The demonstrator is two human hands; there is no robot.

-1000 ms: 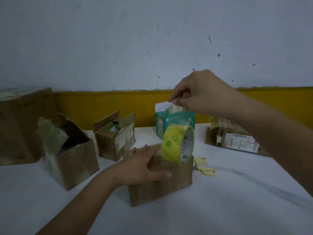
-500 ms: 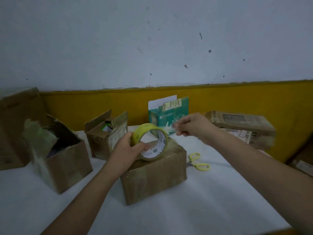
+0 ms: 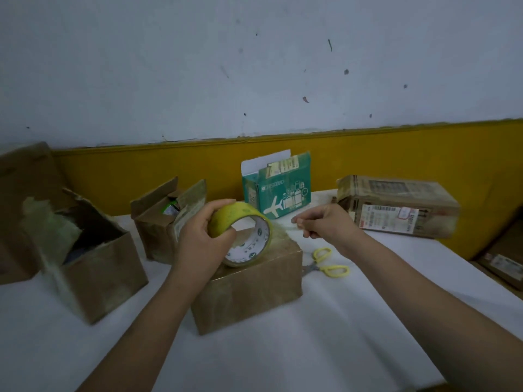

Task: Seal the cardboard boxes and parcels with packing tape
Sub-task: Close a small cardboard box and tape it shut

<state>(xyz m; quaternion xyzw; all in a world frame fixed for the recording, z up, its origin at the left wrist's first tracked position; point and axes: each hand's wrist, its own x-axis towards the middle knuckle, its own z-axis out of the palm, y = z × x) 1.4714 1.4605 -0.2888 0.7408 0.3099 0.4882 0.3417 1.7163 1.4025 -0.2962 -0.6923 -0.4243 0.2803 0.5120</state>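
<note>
- My two bare forearms reach in from the near edge over the white-covered table (image 3: 325, 335).
- A closed brown cardboard box (image 3: 254, 290) sits in the middle of the table just beyond my arms. Its faces are glossy and wrinkled with clear tape, and its top flaps lie flat.
- A roll of packing tape (image 3: 243, 222) with a yellowish-green outer band and a white printed core stands on edge on the top of that box, its open core facing me and slightly right.
- My left hand (image 3: 198, 244) grips the roll: the fingers curl over its top and the thumb wraps its near side.
- My right hand (image 3: 325, 227) is just right of the roll, with thumb and forefinger pinched on the free end of a thin clear strip of tape (image 3: 283, 227) that stretches from the roll above the box's far corner.
- A pair of scissors with yellow handles (image 3: 329, 263) lies on the table, touching or just beside the box's right side.
- To the left stands an open brown cardboard box with torn, taped flaps (image 3: 96, 278); behind it is a smaller open cardboard box (image 3: 158, 230).
- Farther back are a teal carton printed with a white airplane (image 3: 278, 190) and, to the right, a long brown parcel with a white shipping label (image 3: 396, 199).
- A large brown box (image 3: 19, 199) stands at the far left, against the yellow-banded wall.
</note>
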